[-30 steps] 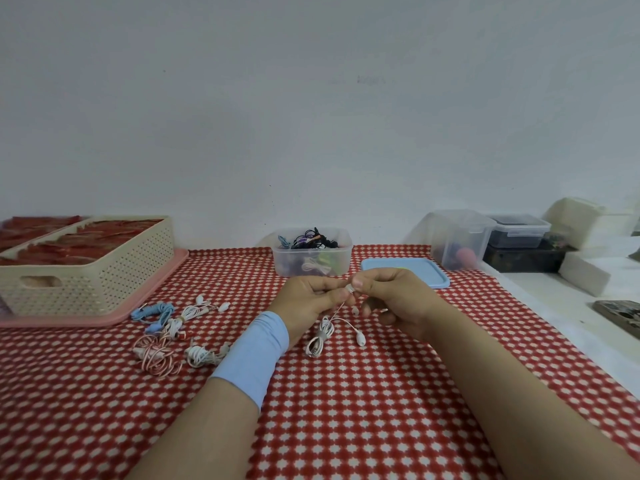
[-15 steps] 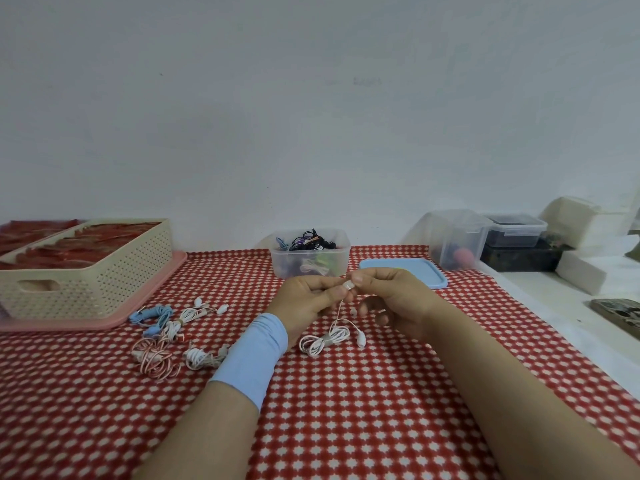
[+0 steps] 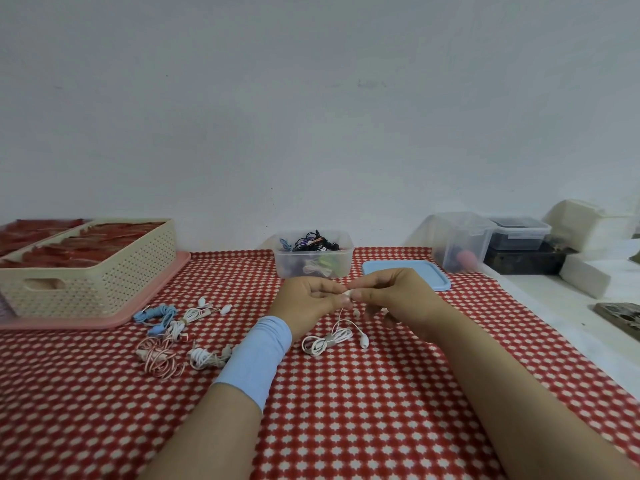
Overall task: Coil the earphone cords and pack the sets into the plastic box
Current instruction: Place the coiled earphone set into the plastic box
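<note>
My left hand [image 3: 308,299] and my right hand [image 3: 391,294] meet above the checked cloth and both pinch one earbud of a white earphone set [image 3: 327,341]. Its cord runs down to a small bundle lying on the cloth, with the other earbud beside it. Behind the hands stands the clear plastic box [image 3: 313,259], open and holding several coiled sets. Its blue lid [image 3: 420,271] lies to the right. Left of my arm lie loose sets: a blue one [image 3: 156,315], a white one [image 3: 192,317], a red-and-white one [image 3: 159,358] and another white one [image 3: 207,356].
A cream perforated basket [image 3: 90,271] with red contents sits on a pink tray at the far left. At the back right stand a clear container [image 3: 460,242], a dark-filled tub [image 3: 519,233] and white foam blocks [image 3: 585,275]. A wall runs behind the table.
The white bundle has come down from hanging under my hands and now lies on the cloth. Both hands have stayed together, still pinching the earbud.
</note>
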Demonstrator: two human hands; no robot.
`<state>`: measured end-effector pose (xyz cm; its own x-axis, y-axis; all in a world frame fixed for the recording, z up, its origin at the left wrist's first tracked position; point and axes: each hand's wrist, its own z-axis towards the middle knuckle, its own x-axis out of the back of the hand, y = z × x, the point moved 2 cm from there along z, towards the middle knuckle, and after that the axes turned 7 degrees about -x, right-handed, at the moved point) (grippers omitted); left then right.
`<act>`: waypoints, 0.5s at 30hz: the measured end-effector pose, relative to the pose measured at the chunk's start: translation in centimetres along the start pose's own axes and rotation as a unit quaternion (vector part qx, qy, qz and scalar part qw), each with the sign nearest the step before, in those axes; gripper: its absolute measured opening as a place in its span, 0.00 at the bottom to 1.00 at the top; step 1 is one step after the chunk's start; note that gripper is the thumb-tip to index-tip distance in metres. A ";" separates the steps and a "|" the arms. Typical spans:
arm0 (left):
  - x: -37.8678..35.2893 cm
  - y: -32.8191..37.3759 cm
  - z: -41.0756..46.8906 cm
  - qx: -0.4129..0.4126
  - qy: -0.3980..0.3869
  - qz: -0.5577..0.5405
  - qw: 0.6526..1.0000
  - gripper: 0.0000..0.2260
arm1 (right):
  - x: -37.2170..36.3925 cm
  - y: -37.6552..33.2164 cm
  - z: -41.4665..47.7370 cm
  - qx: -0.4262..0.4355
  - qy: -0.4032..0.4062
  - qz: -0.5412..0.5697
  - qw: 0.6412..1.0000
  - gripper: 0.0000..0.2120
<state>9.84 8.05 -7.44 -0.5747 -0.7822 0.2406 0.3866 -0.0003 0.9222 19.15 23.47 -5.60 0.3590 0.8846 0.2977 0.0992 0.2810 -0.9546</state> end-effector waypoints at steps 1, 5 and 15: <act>0.0 0.0 0.0 -0.001 0.001 0.004 1.000 0.05 | 0.0 -0.1 0.0 0.001 0.000 0.001 1.000 0.07; 0.1 -0.1 0.2 -0.014 0.010 0.059 0.998 0.06 | 0.0 0.1 0.1 0.014 0.006 -0.026 1.000 0.06; 0.2 -0.1 -0.1 -0.007 -0.031 0.015 0.999 0.08 | 0.4 0.3 0.0 -0.061 -0.076 0.073 0.993 0.11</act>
<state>9.75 7.86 -7.48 -0.6055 -0.7422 0.2872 0.4140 0.0144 0.9101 19.28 23.92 -5.76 0.2351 0.9610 0.1456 0.1711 0.1065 -0.9795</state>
